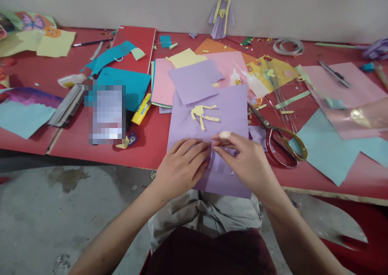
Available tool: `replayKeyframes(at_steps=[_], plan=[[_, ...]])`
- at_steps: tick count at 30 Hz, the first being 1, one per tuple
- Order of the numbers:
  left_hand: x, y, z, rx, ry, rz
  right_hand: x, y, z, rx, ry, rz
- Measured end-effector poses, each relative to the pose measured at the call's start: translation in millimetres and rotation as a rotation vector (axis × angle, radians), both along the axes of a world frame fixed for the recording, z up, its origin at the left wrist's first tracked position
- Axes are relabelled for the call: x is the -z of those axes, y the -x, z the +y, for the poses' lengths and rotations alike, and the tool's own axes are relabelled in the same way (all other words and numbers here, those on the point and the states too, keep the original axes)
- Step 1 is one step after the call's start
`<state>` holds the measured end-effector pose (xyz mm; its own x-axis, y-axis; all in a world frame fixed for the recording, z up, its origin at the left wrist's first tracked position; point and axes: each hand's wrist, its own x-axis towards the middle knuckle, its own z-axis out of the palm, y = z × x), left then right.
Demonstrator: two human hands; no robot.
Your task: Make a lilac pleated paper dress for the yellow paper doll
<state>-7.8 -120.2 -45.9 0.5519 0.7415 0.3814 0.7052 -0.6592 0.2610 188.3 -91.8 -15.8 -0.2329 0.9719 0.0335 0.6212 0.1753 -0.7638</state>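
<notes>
A large purple sheet of paper (233, 105) lies in front of me, overhanging the table's front edge. On it sits a folded purple paper piece (218, 162) with pleat-like strips, partly hidden by my hands. My left hand (186, 162) has its fingers bent and together, the tips at the piece's left upper edge. My right hand (242, 156) pinches the upper edge between thumb and fingers, and one finger wears a bandage (225, 135). Just above my hands rests a yellow paper figure cutout (199, 112) with thin limbs.
Scissors (269, 129) lie right of the sheet. Glue bottles (256, 84), stacked coloured paper (194, 81) and a yellow glue stick (141, 109) are around it. A paper doll (222, 16) leans against the wall. Another person's hand (368, 113) is at the right.
</notes>
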Motion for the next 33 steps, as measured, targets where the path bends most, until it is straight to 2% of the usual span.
replayKeyframes(at_steps=[22,33], plan=[[0.9,-0.3,-0.5,-0.027,-0.010,-0.008,-1.2,-2.1,6.0,-0.130,-0.014,-0.107],[2.2,-0.1,-0.8,-0.034,-0.017,-0.010,8.0,1.1,1.1,-0.088,-0.167,-0.108]])
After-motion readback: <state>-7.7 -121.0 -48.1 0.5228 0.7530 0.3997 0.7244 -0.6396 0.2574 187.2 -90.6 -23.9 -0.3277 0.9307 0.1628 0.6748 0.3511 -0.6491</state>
